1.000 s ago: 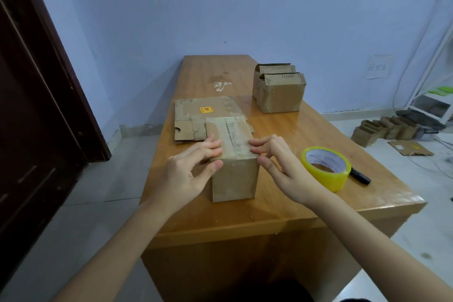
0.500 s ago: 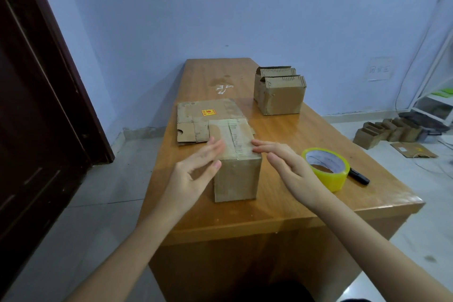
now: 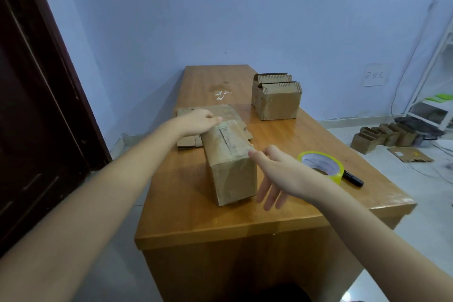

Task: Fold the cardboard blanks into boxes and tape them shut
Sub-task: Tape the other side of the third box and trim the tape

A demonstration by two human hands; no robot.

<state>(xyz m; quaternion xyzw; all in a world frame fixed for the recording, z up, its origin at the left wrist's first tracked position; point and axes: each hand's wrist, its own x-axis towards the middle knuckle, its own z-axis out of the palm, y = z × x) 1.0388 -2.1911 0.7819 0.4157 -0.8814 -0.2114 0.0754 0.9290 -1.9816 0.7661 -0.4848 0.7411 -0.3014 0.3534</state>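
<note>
Nearest, right hand (image 3: 282, 174) beside taped box (image 3: 230, 167), fingers (image 3: 268, 193) relaxed, grasping nothing. Behind, tape roll (image 3: 321, 165) and marker (image 3: 353, 178) on table (image 3: 245, 218). Farther, left hand (image 3: 198, 121) at box's far end over flat blanks (image 3: 191, 141), fingers' state unclear. Farthest, finished boxes (image 3: 277, 97).

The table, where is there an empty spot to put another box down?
Bare wood on the table lies near the front edge, in front of the taped box, and at the far end behind the open boxes. It is crowded mid-table: flat cardboard blanks, both hands, and the tape roll beside the black marker.
</note>
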